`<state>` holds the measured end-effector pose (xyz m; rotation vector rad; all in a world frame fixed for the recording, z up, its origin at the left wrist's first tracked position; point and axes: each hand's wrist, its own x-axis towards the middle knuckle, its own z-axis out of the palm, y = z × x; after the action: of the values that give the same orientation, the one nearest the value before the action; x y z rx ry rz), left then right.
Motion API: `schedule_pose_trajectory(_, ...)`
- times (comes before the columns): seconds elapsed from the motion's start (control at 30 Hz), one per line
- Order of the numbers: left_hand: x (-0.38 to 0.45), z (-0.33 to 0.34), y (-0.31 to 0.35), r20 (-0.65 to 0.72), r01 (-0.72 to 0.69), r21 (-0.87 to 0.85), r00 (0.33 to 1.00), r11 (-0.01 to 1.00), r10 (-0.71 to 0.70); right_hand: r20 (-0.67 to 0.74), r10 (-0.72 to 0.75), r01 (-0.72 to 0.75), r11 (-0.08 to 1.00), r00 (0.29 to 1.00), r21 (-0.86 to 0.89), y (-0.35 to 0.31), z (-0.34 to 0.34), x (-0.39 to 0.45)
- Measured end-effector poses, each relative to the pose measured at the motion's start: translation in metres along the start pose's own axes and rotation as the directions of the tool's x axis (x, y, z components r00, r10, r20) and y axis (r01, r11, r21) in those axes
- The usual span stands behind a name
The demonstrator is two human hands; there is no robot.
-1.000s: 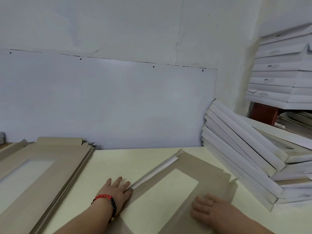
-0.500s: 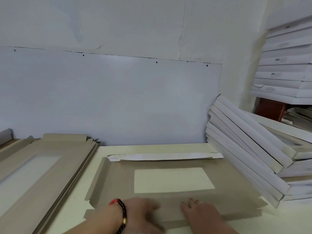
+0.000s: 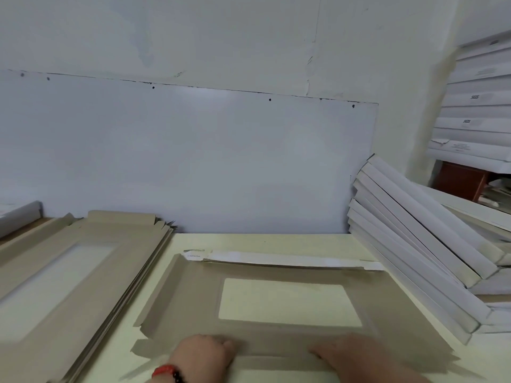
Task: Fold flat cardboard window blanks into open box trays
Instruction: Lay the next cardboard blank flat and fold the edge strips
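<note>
A flat grey-brown window blank (image 3: pixel 276 338) lies on the cream table (image 3: pixel 249 241), squared to its front edge. The rectangular cut-out (image 3: pixel 287 302) shows the table through it. The blank's far flap (image 3: pixel 284 259) is folded over, white side up. My left hand (image 3: pixel 204 355), with a red and black bead bracelet, rests on the near strip at the left; its fingers are blurred. At the right of that strip, my right hand (image 3: pixel 351 357) lies flat, fingers pointing left.
A pile of flat blanks (image 3: pixel 55 277) lies at the left. Several folded white trays (image 3: pixel 420 255) lean at the right edge, and more white boxes (image 3: pixel 475 111) are stacked behind them. A white board (image 3: pixel 193 161) covers the wall behind.
The blank has turned from a slant to square with the table edge. Both hands have moved from its sides to its near strip. The far flap now lies folded over.
</note>
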<state>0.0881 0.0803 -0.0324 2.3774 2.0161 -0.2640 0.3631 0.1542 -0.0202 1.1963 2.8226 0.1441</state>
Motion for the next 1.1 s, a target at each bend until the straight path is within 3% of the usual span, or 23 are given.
schedule_pose_trajectory(0.1,0.011,-0.011,-0.012,0.089,0.018,-0.066,0.996,0.998,-0.012,0.192,0.025,-0.037,0.998,0.981,0.059,0.014,-0.010,0.011)
schedule_pose_trajectory(0.27,0.038,-0.036,-0.023,0.199,0.053,-0.156,0.980,0.986,-0.021,0.270,0.049,-0.103,0.976,0.962,0.191,0.024,-0.027,0.037)
schedule_pose_trajectory(0.37,0.051,-0.037,-0.023,0.170,0.088,-0.200,0.984,0.976,-0.054,0.252,0.150,-0.194,0.968,0.956,0.159,0.021,-0.021,0.048)
schedule_pose_trajectory(0.47,0.057,-0.027,-0.018,0.028,0.118,-0.044,0.993,0.992,-0.117,0.098,0.219,-0.223,0.974,0.971,0.037,0.017,-0.003,0.054)
schedule_pose_trajectory(0.57,0.066,-0.005,-0.008,-0.139,0.105,0.124,0.986,0.987,-0.087,-0.179,0.192,-0.213,0.972,0.965,-0.101,0.004,0.020,0.058)
schedule_pose_trajectory(0.63,0.070,0.006,0.001,-0.198,0.100,0.102,0.977,0.990,-0.078,-0.346,0.220,-0.253,0.966,0.912,-0.054,-0.016,0.028,0.061)
schedule_pose_trajectory(0.67,0.072,0.011,0.006,-0.215,0.103,0.062,0.973,0.993,-0.087,-0.362,0.227,-0.240,0.971,0.904,0.009,-0.030,0.026,0.064)
schedule_pose_trajectory(0.83,0.088,0.035,0.028,-0.229,0.092,-0.150,0.965,0.984,-0.126,-0.305,0.290,-0.266,0.957,0.907,0.117,-0.064,0.038,0.085)
schedule_pose_trajectory(0.97,0.088,0.049,0.004,-0.207,0.128,-0.139,0.966,0.982,-0.155,-0.258,0.328,-0.312,0.944,0.909,0.103,-0.032,0.055,0.077)
schedule_pose_trajectory(1.1,0.079,0.058,-0.038,-0.219,0.192,-0.073,0.954,0.979,-0.204,-0.089,0.414,-0.406,0.909,0.906,0.097,0.024,0.068,0.053)
